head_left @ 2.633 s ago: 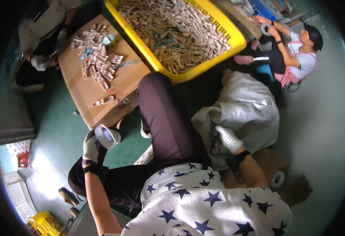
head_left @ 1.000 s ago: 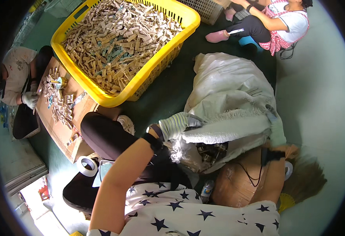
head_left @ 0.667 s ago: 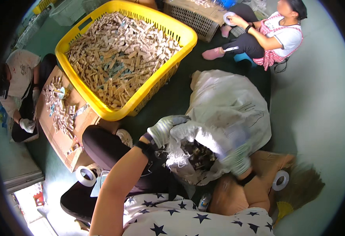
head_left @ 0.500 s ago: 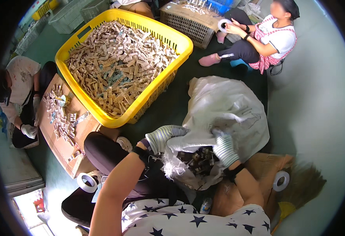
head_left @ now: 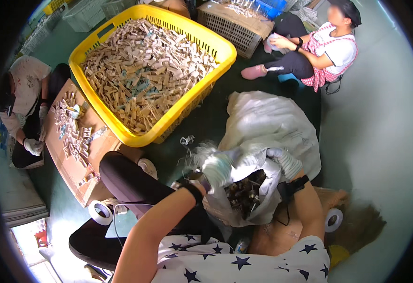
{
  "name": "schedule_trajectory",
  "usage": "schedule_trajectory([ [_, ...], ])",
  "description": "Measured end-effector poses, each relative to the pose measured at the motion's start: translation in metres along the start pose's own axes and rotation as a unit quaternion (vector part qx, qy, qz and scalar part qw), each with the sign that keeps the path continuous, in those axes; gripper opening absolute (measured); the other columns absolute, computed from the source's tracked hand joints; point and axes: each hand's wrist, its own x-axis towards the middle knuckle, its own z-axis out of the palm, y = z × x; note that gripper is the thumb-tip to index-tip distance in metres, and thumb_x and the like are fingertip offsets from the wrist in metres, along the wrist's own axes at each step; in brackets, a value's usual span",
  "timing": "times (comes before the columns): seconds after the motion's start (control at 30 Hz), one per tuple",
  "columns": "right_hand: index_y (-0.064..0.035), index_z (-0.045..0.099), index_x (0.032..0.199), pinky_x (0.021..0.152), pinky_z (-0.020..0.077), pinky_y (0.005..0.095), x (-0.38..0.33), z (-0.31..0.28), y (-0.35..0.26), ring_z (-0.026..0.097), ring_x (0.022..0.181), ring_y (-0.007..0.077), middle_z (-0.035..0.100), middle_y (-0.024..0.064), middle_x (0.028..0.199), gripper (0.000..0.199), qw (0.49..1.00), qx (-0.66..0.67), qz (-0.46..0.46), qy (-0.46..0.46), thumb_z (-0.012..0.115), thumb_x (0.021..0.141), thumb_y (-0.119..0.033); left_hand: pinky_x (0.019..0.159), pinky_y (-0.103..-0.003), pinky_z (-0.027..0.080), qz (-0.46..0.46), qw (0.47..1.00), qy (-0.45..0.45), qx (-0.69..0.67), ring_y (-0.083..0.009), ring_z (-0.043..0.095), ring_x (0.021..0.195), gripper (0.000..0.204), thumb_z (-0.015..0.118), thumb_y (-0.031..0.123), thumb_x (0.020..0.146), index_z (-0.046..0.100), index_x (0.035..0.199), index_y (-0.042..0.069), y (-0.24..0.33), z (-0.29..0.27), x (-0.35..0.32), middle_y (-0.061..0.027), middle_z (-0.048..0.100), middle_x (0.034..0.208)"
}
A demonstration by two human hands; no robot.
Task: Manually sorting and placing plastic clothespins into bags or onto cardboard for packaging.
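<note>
A bulky white woven sack (head_left: pixel 272 115) stands before me, its mouth turned toward me. Small dark and metallic-looking pieces (head_left: pixel 246 191) show inside; I cannot make out their kind. My left hand (head_left: pixel 218 170), in a striped white-and-green glove and smeared by motion, is closed on the left side of the sack's frayed rim. Loose threads (head_left: pixel 201 153) fly out beside it. On the right side of the mouth, my right hand (head_left: pixel 285 162), gloved alike, has its fingers bent over the rim and closed on it.
Beyond my left knee stands a yellow basket (head_left: pixel 154 134) heaped with small tan pieces. A co-worker (head_left: pixel 25 94) sits left by a cardboard box (head_left: pixel 67 160) with similar pieces. Another person (head_left: pixel 331 52) sits far right. Tape rolls (head_left: pixel 100 212) and a broom (head_left: pixel 364 231) lie near me.
My left hand has moved right, and the frayed rim beside it has swung up and away from me. My right hand has shifted right and slightly nearer the sack's far side. The sack's mouth is wider.
</note>
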Motion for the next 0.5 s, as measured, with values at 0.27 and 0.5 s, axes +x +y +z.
schedule_trajectory([
  [0.27, -0.0033, 0.056, 0.120, 0.094, 0.0458, 0.0395, -0.048, 0.040, 0.001, 0.059, 0.102, 0.0320, 0.062, 0.0175, 0.105, 0.043, 0.648, -0.534, -0.431, 0.332, 0.067, 0.082, -0.021, 0.083, -0.033, 0.055, -0.326, 0.803, -0.032, -0.499, -0.0225, 0.066, 0.088, 0.029, 0.048, -0.008, 0.085, 0.064, 0.110, -0.005, -0.021, -0.060, 0.025, -0.0134, 0.068, 0.100],
  [0.5, -0.0096, 0.056, 0.116, 0.096, 0.0407, 0.0537, 0.055, -0.005, 0.113, 0.050, 0.113, 0.0380, 0.051, 0.0195, 0.124, 0.054, 0.360, -0.753, -0.426, 0.349, 0.068, 0.065, -0.018, 0.086, -0.031, 0.052, -0.299, 0.784, -0.123, -0.530, -0.0193, 0.064, 0.093, 0.030, 0.054, 0.002, 0.086, 0.063, 0.115, -0.004, -0.025, -0.057, 0.015, -0.0116, 0.068, 0.105],
])
